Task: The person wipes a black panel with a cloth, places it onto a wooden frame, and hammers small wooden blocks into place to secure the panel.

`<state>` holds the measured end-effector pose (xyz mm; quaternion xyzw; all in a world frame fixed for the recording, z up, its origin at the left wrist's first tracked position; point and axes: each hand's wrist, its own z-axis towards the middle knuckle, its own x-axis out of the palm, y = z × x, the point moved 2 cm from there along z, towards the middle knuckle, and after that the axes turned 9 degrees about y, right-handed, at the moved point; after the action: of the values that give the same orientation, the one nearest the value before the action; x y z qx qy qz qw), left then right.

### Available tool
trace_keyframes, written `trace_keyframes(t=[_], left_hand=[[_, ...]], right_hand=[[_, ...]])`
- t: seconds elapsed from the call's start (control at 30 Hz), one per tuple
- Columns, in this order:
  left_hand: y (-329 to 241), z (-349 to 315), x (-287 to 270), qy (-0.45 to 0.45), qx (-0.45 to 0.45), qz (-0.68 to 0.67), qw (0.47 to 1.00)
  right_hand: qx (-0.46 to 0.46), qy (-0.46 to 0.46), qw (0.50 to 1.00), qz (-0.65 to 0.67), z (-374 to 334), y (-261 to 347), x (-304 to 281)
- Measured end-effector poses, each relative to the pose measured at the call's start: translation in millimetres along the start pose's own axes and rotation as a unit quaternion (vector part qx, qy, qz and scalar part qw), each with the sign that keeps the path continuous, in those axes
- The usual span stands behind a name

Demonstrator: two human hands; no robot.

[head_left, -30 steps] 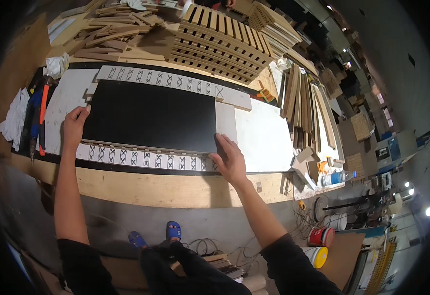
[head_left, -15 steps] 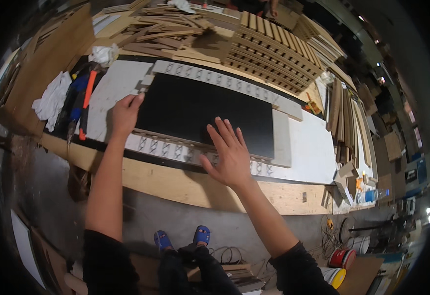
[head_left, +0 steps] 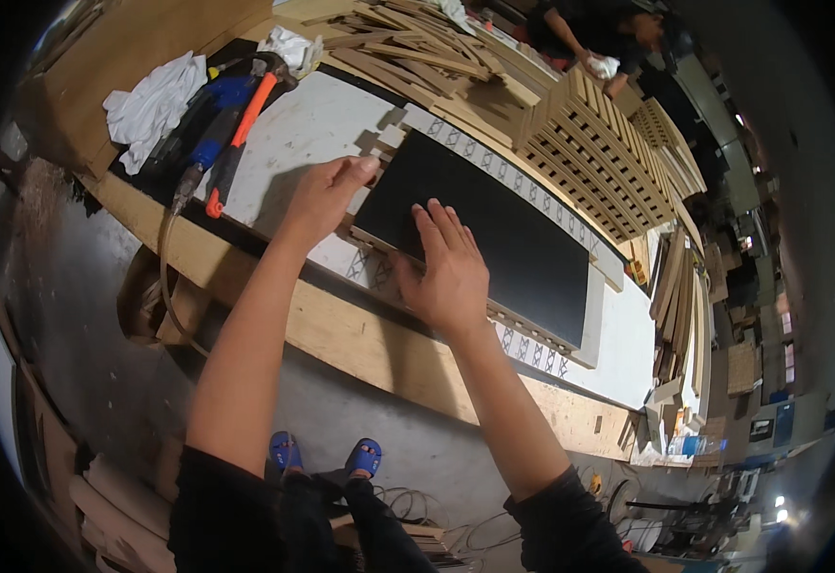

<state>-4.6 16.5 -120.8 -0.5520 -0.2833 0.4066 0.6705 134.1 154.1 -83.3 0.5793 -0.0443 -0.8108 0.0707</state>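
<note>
A black rectangular panel [head_left: 494, 239] lies on light wooden pieces on the workbench. Strips with cross-shaped marks [head_left: 532, 191] run along its far and near sides. At the panel's left end is my left hand [head_left: 327, 199], fingers drawn together by the small wooden pieces [head_left: 386, 140] there; what it grips, if anything, is hidden. My right hand [head_left: 451, 272] rests on the panel's near edge, its fingers stretched across the black face and the thumb lower at the edge.
To the left lie an orange-and-black hammer [head_left: 244, 143], a blue-and-black power tool [head_left: 209, 143] with a hose, and a white cloth [head_left: 155, 105]. Beyond are loose wooden strips [head_left: 408, 48] and stacked slatted wood [head_left: 599, 153]. Across the bench, a person's hand [head_left: 585, 62] holds something white.
The view has turned, so the bench slants more and the panel sits farther right. My right hand has slid left along the panel, nearer my left hand. A co-worker shows more fully.
</note>
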Motion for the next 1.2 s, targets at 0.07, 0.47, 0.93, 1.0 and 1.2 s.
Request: trace_keyframes(t=[0.07,0.47,0.93,1.0,1.2], left_hand=[[-8.9,-6.0,-4.4,0.027,-0.019,0.003,0.999],[-13.0,-16.4,-21.4,0.257,-0.008,0.073,0.964],[-9.8,-26.0,-18.8,0.17,0.047,0.139,0.974],[-6.8,-22.1,-17.8,0.16,0.079,0.14,0.974],[-1.2,-21.4,-20.0,0.195,0.083,0.088,0.973]], right_hand=[[-0.011,-0.016,1.0,-0.019,1.1,3.3,-0.1],[0.039,0.02,0.996,-0.072,9.7,11.2,1.9],[0.045,0.03,0.992,-0.11,9.8,17.2,9.2],[0.043,0.035,0.992,-0.114,11.2,20.5,3.9],[0.098,0.073,0.984,-0.126,17.9,35.6,11.6]])
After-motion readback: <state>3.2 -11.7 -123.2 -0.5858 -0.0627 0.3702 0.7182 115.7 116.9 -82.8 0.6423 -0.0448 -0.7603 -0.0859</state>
